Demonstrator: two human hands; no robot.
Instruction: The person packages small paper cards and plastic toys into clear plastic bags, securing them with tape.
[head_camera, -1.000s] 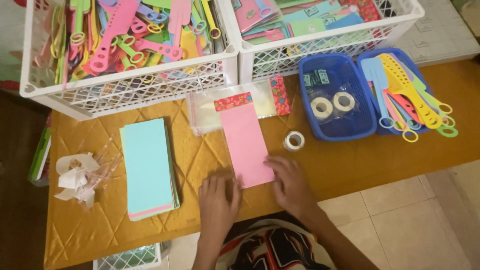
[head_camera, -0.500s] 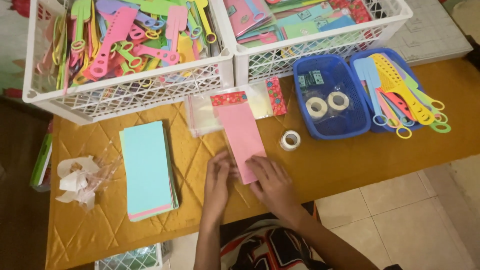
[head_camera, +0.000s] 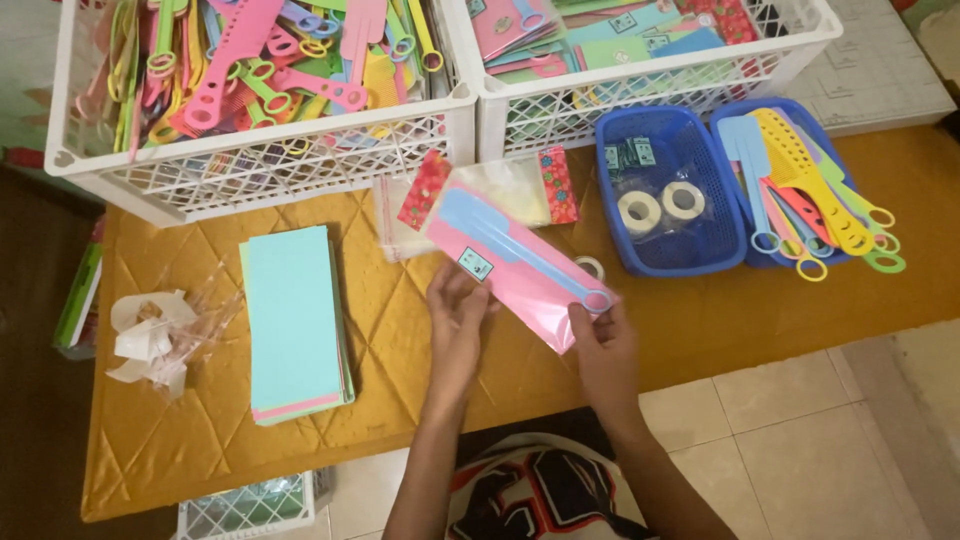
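Both hands hold one pink card (head_camera: 525, 285) tilted above the yellow tablecloth (head_camera: 400, 340): the left hand (head_camera: 455, 320) pinches its lower left edge, and the right hand (head_camera: 605, 345) grips its lower right corner, thumb on top. A blue comb (head_camera: 515, 245) with a ring at its end lies along the card's face, and the right fingertips sit just beside that ring (whether they also press the comb I cannot tell). Left of the hands a stack of cards (head_camera: 295, 320), turquoise on top with a pink edge showing below, rests flat on the cloth, and further left lies a crumpled heap of clear wrap and white paper (head_camera: 150, 335). Just behind the pink card a tape roll (head_camera: 592, 266) peeks out, and clear bags with red patterned headers (head_camera: 500, 190) lie against the crates. To the right stand two blue baskets: one (head_camera: 655, 205) holds two tape rolls and small labels, the other (head_camera: 800, 190) holds combs in yellow, blue, pink and green. Farthest back, a white crate (head_camera: 250, 160) is piled with mixed combs, and a second white crate (head_camera: 640, 70) holds packed cards.
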